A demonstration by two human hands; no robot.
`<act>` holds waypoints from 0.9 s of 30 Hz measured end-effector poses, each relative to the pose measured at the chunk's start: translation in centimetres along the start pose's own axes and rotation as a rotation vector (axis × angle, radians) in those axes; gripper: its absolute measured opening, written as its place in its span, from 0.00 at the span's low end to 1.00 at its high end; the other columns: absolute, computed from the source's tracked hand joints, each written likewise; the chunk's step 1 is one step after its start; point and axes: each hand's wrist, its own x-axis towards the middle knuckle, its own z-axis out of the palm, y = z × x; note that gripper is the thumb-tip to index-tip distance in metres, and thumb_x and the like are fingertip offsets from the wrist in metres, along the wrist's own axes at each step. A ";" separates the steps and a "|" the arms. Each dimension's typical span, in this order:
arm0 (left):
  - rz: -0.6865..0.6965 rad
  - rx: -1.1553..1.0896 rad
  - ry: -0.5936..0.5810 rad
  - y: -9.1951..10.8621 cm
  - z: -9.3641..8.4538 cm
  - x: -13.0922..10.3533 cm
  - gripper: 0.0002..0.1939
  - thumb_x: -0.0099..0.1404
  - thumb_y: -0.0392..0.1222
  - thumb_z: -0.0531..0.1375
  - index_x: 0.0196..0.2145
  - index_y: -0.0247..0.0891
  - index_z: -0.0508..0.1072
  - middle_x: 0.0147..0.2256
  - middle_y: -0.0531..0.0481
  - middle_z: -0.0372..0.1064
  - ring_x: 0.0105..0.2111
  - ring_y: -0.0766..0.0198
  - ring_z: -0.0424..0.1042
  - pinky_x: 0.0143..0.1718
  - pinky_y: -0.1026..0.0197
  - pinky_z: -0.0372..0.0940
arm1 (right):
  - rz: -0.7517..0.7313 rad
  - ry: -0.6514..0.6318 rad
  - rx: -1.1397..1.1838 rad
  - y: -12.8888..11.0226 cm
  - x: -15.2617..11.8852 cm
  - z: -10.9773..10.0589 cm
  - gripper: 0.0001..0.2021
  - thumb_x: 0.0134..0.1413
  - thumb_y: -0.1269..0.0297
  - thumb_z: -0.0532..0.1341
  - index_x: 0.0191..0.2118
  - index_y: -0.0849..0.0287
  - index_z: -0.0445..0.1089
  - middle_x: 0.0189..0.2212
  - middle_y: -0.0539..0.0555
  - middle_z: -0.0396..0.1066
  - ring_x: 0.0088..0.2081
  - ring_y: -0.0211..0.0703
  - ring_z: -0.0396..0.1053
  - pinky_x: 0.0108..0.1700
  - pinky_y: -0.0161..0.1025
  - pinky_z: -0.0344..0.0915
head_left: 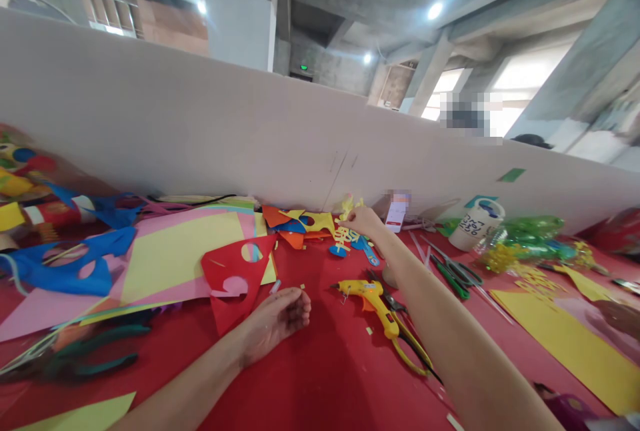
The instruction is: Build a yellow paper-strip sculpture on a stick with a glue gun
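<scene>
My right hand (363,221) reaches to the back of the red table, its fingers pinched at a yellow lattice-like cut-out (343,236). Blue pieces (369,251) lie just under and beside it. My left hand (283,317) rests near the middle with its fingers curled; whether anything is inside them is hidden. Beside that hand is a red sheet with holes (227,271). A yellow glue gun (373,297) lies between my forearms, its nozzle pointing left. Scissors with yellow handles (410,344) lie partly beneath it.
Coloured sheets (185,257) and blue scraps (95,264) cover the left, with green-handled pliers (100,351). To the right are scissors (463,271), a white cup (475,227), green plastic bottles (530,234) and yellow paper (570,344). A phone (397,211) leans against the white partition (225,131).
</scene>
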 end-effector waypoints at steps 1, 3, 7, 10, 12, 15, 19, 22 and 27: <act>0.001 -0.001 -0.001 0.0 0.0 0.0 0.09 0.59 0.40 0.60 0.26 0.30 0.73 0.26 0.49 0.68 0.27 0.69 0.68 0.34 0.66 0.65 | 0.003 0.006 -0.004 0.0 -0.1 0.0 0.14 0.47 0.55 0.61 0.24 0.61 0.74 0.24 0.54 0.73 0.30 0.42 0.70 0.30 0.33 0.59; 0.002 -0.002 0.002 0.0 0.0 0.0 0.09 0.59 0.40 0.60 0.26 0.31 0.73 0.26 0.49 0.68 0.27 0.69 0.68 0.35 0.66 0.65 | 0.011 0.021 -0.010 -0.2 -0.2 0.0 0.14 0.48 0.55 0.60 0.25 0.60 0.73 0.25 0.54 0.74 0.30 0.42 0.70 0.30 0.33 0.59; -0.001 -0.007 0.007 0.1 0.1 0.0 0.09 0.59 0.40 0.61 0.26 0.30 0.73 0.25 0.49 0.68 0.27 0.69 0.68 0.34 0.66 0.65 | 0.035 0.059 -0.012 -0.5 -0.8 -0.2 0.12 0.48 0.56 0.60 0.29 0.61 0.72 0.29 0.54 0.74 0.33 0.42 0.70 0.31 0.33 0.59; 0.001 -0.008 -0.001 0.2 0.2 -0.1 0.08 0.58 0.39 0.61 0.26 0.30 0.73 0.25 0.49 0.68 0.27 0.69 0.68 0.34 0.66 0.65 | 0.046 0.067 -0.014 -0.6 -1.4 -0.2 0.12 0.48 0.56 0.60 0.29 0.61 0.72 0.28 0.54 0.73 0.33 0.43 0.70 0.30 0.33 0.58; 0.002 -0.002 0.000 0.2 0.3 -0.1 0.08 0.58 0.39 0.61 0.26 0.31 0.73 0.25 0.49 0.68 0.27 0.69 0.68 0.34 0.66 0.65 | 0.053 0.065 -0.016 -0.7 -1.8 -0.1 0.12 0.48 0.56 0.60 0.28 0.61 0.71 0.28 0.55 0.73 0.32 0.43 0.69 0.29 0.33 0.57; 0.003 0.002 0.010 0.2 0.4 -0.1 0.08 0.58 0.39 0.61 0.26 0.31 0.73 0.26 0.49 0.68 0.27 0.69 0.67 0.33 0.67 0.64 | 0.064 0.068 -0.014 -0.7 -2.3 -0.1 0.12 0.49 0.55 0.60 0.29 0.60 0.71 0.29 0.54 0.73 0.33 0.43 0.69 0.29 0.33 0.56; 0.009 0.008 0.005 0.2 0.4 -0.1 0.08 0.57 0.39 0.62 0.26 0.31 0.73 0.25 0.49 0.68 0.27 0.69 0.67 0.33 0.67 0.64 | 0.078 0.056 -0.011 -0.9 -2.6 -0.2 0.12 0.49 0.54 0.59 0.29 0.59 0.71 0.29 0.54 0.73 0.33 0.42 0.69 0.30 0.33 0.56; 0.010 0.012 0.004 0.2 0.5 -0.2 0.08 0.57 0.39 0.62 0.26 0.31 0.73 0.25 0.49 0.68 0.27 0.68 0.67 0.33 0.67 0.64 | 0.101 0.050 -0.015 -1.0 -2.8 -0.3 0.14 0.49 0.52 0.59 0.29 0.59 0.71 0.29 0.55 0.73 0.33 0.43 0.69 0.29 0.33 0.56; 0.009 0.008 0.012 0.3 0.5 -0.3 0.08 0.56 0.40 0.63 0.26 0.31 0.73 0.26 0.48 0.69 0.27 0.68 0.68 0.33 0.67 0.64 | 0.152 0.073 -0.024 -1.2 -3.1 -0.1 0.17 0.50 0.49 0.57 0.29 0.58 0.71 0.31 0.55 0.73 0.35 0.44 0.70 0.29 0.33 0.56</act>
